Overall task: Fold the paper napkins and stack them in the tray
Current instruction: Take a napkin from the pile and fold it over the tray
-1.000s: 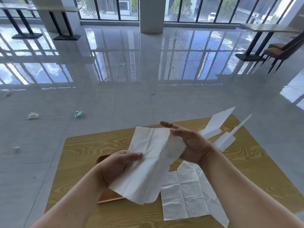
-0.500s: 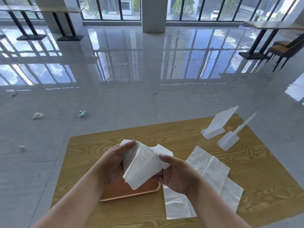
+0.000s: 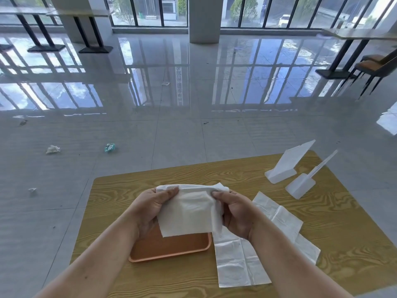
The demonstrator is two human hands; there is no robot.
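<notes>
A white folded paper napkin [image 3: 190, 210] hangs in the air above the orange tray [image 3: 171, 247]. My left hand [image 3: 150, 206] pinches its upper left corner and my right hand [image 3: 235, 211] pinches its upper right edge. The napkin covers the far part of the tray, so I cannot see whether anything lies there. Unfolded white napkins [image 3: 266, 239] lie flat on the wooden table [image 3: 343, 229], just right of the tray and partly under my right forearm.
Two white plastic sign stands [image 3: 287, 164] [image 3: 305, 182] sit at the table's far right corner. Crumpled litter [image 3: 52, 149] and a teal wrapper [image 3: 110, 147] lie on the glossy floor beyond. Tables and a chair [image 3: 373, 69] stand far off.
The napkin went from a long open sheet held high to a smaller folded rectangle. Both hands dropped lower and closer, over the tray, pinching its top corners.
</notes>
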